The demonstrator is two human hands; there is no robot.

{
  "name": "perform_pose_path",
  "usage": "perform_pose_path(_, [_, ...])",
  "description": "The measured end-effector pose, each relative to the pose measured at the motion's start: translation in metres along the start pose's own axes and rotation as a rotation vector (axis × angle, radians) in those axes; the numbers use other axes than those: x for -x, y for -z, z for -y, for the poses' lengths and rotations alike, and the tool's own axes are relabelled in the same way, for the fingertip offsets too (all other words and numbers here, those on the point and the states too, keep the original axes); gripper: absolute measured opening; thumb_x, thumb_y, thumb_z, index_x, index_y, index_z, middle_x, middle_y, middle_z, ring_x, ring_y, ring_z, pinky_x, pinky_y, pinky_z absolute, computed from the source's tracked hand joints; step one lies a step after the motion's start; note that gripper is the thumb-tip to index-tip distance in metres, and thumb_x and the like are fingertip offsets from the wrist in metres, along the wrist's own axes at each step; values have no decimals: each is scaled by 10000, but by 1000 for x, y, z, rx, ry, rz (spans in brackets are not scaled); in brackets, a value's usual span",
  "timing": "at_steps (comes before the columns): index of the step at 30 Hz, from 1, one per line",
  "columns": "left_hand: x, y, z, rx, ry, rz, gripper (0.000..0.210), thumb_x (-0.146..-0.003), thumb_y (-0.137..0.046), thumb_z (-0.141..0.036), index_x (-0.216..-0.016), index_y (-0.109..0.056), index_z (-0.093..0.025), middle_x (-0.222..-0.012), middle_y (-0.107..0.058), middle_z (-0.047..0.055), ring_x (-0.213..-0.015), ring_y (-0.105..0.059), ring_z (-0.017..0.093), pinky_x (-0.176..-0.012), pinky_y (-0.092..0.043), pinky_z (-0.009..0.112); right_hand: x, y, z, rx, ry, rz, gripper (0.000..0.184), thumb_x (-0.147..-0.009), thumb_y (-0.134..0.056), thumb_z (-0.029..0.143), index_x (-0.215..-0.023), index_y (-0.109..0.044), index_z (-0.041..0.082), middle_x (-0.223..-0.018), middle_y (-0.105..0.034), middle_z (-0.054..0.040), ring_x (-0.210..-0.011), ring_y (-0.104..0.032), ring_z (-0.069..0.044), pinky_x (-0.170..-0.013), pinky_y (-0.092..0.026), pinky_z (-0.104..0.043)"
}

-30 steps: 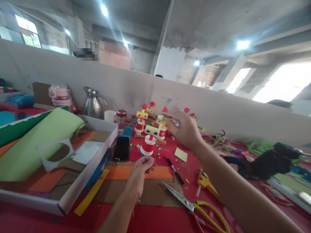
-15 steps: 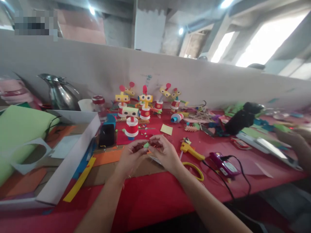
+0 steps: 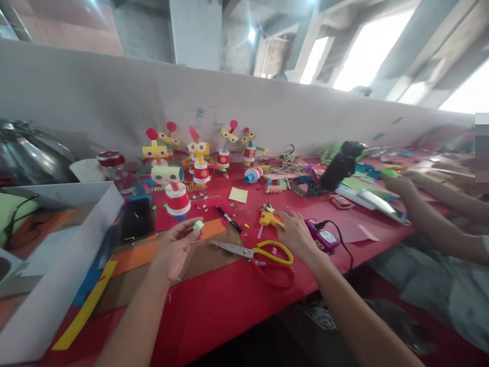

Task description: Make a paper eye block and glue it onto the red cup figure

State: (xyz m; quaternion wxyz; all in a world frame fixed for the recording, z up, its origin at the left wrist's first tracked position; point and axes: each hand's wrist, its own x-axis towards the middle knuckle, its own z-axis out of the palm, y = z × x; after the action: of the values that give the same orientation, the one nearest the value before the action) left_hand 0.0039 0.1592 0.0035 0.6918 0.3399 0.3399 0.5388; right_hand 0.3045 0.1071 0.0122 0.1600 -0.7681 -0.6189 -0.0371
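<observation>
My left hand (image 3: pixel 173 251) pinches a small folded piece of light green paper (image 3: pixel 198 225) between thumb and fingertips, above the cardboard. My right hand (image 3: pixel 297 232) is closed over the handle of a yellow hot glue gun (image 3: pixel 269 218) that lies on the table; its fingers hide most of the handle. Between the hands lie scissors (image 3: pixel 248 252) with one yellow and one red handle, blades toward my left hand. A black pen (image 3: pixel 229 219) rests behind them. Beyond my left hand stands a red-and-white paper cup figure (image 3: pixel 178 200) with a pale green head.
Several finished cup figures (image 3: pixel 200 172) stand along the white partition (image 3: pixel 126 97). At left are a white box (image 3: pixel 82 244), a phone (image 3: pixel 136 219) and a yellow strip (image 3: pixel 86 311). A purple power strip (image 3: pixel 323 237) with a black cord sits right, near another person's arm (image 3: pixel 431 216).
My hands have moved apart. The left keeps the green paper; the right has gone right to the glue gun. The view has turned right, and the scissors and pen are now uncovered.
</observation>
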Motion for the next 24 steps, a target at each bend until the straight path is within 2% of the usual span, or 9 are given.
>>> perform_pose_path(2, [-1, 1, 0, 8, 20, 5, 339, -557, -853, -115, -883, -772, -160, -798, -738, 30, -725, -641, 94, -714, -514, 190, -13, -4, -11, 65, -3, 58, 359, -782, -527, 77, -1117, -650, 114, -1096, -673, -177, -1045, -594, -277, -914, -396, -352])
perform_pose_path(6, [-2, 4, -1, 29, 34, 7, 304, -592, -833, -121, -889, -778, -160, -823, -741, 41, -724, -636, 93, -710, -518, 194, -22, -19, -19, 137, -13, 163, 255, -740, -525, 57, -938, -685, 79, -975, -685, -208, -948, -630, -301, -837, -418, -374])
perform_pose_path(9, [-4, 7, -1, 41, 44, 5, 292, -598, -833, -120, -881, -776, -159, -807, -731, 35, -711, -631, 83, -702, -520, 184, -22, -28, -22, 150, -27, 190, 259, -763, -529, 105, -981, -666, 80, -1030, -655, -213, -910, -641, -294, -774, -430, -362])
perform_pose_path(13, [-5, 9, 1, 68, 53, 3, 270, -592, -837, -103, -849, -763, -147, -782, -713, 21, -697, -633, 78, -693, -526, 180, -27, -31, -25, 130, -29, 201, 294, -737, -584, 149, -1024, -646, 123, -1039, -644, -162, -881, -644, -246, -721, -434, -306])
perform_pose_path(16, [-5, 10, 2, 81, 51, 0, 221, -614, -824, -99, -822, -757, -129, -794, -718, 37, -713, -647, 91, -703, -535, 192, -34, -25, -24, 99, -34, 154, 303, -731, -587, 126, -1029, -643, 126, -1047, -646, -168, -917, -637, -253, -720, -435, -302])
perform_pose_path(20, [-4, 10, 0, 103, 58, -11, 216, -641, -804, -81, -845, -757, -131, -819, -727, 49, -723, -656, 100, -705, -541, 200, -38, -7, -17, 23, -92, 65, 286, -795, -534, 150, -1060, -622, 90, -1033, -664, -211, -880, -641, -280, -685, -445, -331])
perform_pose_path(22, [-4, 10, 0, 112, 65, -8, 226, -639, -802, -70, -852, -756, -129, -819, -726, 46, -714, -653, 95, -701, -538, 198, -32, 3, -7, -48, -91, 76, 230, -861, -496, 244, -994, -632, 116, -897, -699, -150, -785, -650, -245, -642, -459, -308])
perform_pose_path(24, [-4, 10, 0, 108, 68, 4, 249, -634, -802, -63, -869, -752, -127, -827, -721, 43, -709, -650, 92, -691, -531, 194, -20, 13, 9, -246, -30, 137, 305, -910, -450, 391, -862, -638, 156, -746, -690, -78, -681, -637, -200, -604, -473, -279])
